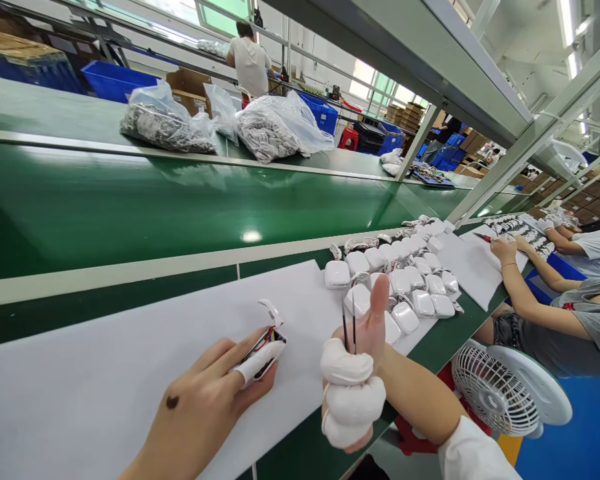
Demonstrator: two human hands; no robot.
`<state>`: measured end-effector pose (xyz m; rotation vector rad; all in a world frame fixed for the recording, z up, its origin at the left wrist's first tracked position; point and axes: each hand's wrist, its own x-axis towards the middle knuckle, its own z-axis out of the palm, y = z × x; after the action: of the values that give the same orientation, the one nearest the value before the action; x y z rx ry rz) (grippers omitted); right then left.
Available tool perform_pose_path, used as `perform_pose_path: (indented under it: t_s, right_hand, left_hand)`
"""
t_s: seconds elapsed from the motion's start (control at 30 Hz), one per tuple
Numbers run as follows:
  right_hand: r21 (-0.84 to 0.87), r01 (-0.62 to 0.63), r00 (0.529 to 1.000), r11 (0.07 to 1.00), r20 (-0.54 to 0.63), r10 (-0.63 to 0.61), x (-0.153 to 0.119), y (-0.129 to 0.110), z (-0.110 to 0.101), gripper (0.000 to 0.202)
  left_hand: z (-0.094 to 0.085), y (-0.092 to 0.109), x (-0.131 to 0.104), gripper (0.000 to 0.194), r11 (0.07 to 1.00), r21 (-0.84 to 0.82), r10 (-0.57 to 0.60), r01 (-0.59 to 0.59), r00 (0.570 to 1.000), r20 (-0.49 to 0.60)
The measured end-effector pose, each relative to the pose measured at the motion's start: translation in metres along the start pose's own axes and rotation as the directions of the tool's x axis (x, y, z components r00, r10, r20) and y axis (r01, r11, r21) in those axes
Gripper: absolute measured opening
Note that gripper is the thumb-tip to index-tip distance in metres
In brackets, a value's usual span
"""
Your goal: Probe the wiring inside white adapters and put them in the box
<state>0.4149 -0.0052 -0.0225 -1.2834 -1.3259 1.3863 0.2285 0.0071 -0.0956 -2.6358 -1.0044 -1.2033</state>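
Observation:
My left hand point(215, 387) is closed around a small white plastic device point(263, 360) just above the white paper. Its casing stands partly open at the edge, with coloured wires showing inside and a curved white strap-like piece point(271, 312) sticking up. My right hand point(355, 380) is in a fist with the thumb raised and white covers on several fingers. A pair of tweezers point(350, 327) is gripped in it, the two dark tips pointing up and apart. Behind that hand lie many rounded white devices point(403, 280) in rows, some with curved pieces and wires.
White paper point(80, 387) covers the bench before me. Beyond runs a green conveyor belt point(180, 207), with plastic bags of parts point(275, 127) on the far ledge. To the right are a white fan point(500, 393), a metal post point(510, 160) and co-workers' arms point(535, 293).

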Motion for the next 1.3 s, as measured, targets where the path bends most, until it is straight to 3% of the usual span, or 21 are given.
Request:
perform_pose_path:
  t_s: [0.17,0.23,0.3,0.4,0.47,0.63,0.77,0.93,1.03,1.1,1.17,1.23,1.3]
  right_hand:
    - [0.282,-0.132,0.989,0.950,0.103,0.107,-0.001,-0.005,0.005,0.086]
    - [0.370,-0.224,0.966,0.902,0.209,0.155,-0.002,-0.004,0.006,0.086]
    - [0.419,-0.337,0.914,0.843,0.361,0.186,-0.002,-0.001,0.007,0.087]
    - [0.467,-0.422,0.835,0.777,0.533,0.133,0.000,0.005,0.011,0.091]
    - [0.517,-0.392,0.829,0.761,0.557,0.050,0.001,0.007,0.014,0.091]
    - [0.669,-0.275,0.884,0.690,0.458,-0.092,0.004,0.003,0.019,0.078]
    - [0.696,-0.265,0.888,0.667,0.445,-0.112,0.004,-0.001,0.019,0.075]
    - [0.640,-0.258,0.871,0.724,0.479,-0.113,0.007,0.001,0.021,0.069]
    - [0.614,-0.054,0.930,0.787,0.318,-0.184,0.014,0.009,0.016,0.050]
    - [0.493,0.186,0.951,0.850,0.129,-0.282,0.020,0.016,0.009,0.044]
    - [0.231,0.352,0.934,0.907,-0.020,-0.357,0.024,0.022,0.001,0.045]
    - [-0.036,0.376,0.921,0.926,-0.090,-0.378,0.026,0.026,-0.005,0.048]
    - [-0.171,0.341,0.929,0.924,-0.091,-0.359,0.025,0.025,-0.006,0.047]
  left_hand:
    - [-0.005,0.002,0.007,0.036,0.997,0.057,0.054,-0.055,0.999,0.004]
    - [-0.007,0.003,0.009,0.038,0.994,0.077,0.074,-0.074,0.997,0.005]
    - [-0.008,0.004,0.010,0.039,0.994,0.077,0.075,-0.075,0.997,0.000]
    - [-0.009,0.004,0.010,0.040,0.997,0.063,0.051,-0.051,0.999,-0.007]
    - [-0.008,0.005,0.008,0.043,0.997,0.072,0.037,-0.037,0.999,0.002]
    - [-0.005,0.006,0.004,0.042,0.996,0.094,-0.004,0.002,1.000,0.023]
    - [-0.005,0.007,0.005,0.045,0.998,0.062,-0.022,0.019,0.999,0.036]
    - [-0.006,0.008,0.007,0.048,0.999,0.036,-0.012,0.010,0.999,0.036]
    - [-0.005,0.009,0.008,0.027,0.999,0.051,-0.018,0.016,0.999,0.028]
    - [-0.005,0.010,0.008,0.009,0.998,0.064,-0.023,0.021,0.999,0.031]
    - [-0.004,0.010,0.008,0.006,0.997,0.072,-0.022,0.019,0.999,0.034]
    - [-0.003,0.011,0.007,0.008,0.997,0.078,-0.021,0.019,0.999,0.030]
    - [-0.003,0.011,0.006,0.008,0.997,0.076,-0.027,0.025,0.999,0.027]
